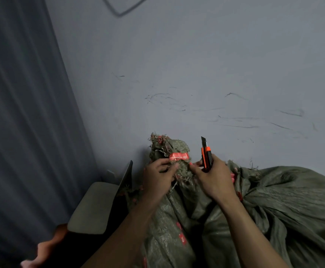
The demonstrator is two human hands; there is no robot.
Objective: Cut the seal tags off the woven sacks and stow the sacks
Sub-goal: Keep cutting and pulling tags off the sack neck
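Observation:
A green woven sack (pixel 169 215) stands in front of me, its neck bunched and frayed at the top. A red seal tag (pixel 178 156) wraps that neck. My left hand (pixel 158 176) grips the neck just below the tag, thumb and fingers pinching the weave. My right hand (pixel 214 176) holds an orange utility knife (pixel 206 155) upright, blade out and pointing up, just right of the tag; its fingertips touch the tag's end. A second green sack (pixel 285 200), also tied, lies to the right.
A scuffed grey wall (pixel 196 74) rises right behind the sacks. A dark curtain (pixel 22 113) hangs on the left. A grey flap of an open box (pixel 92 207) sits at lower left, beside the sack.

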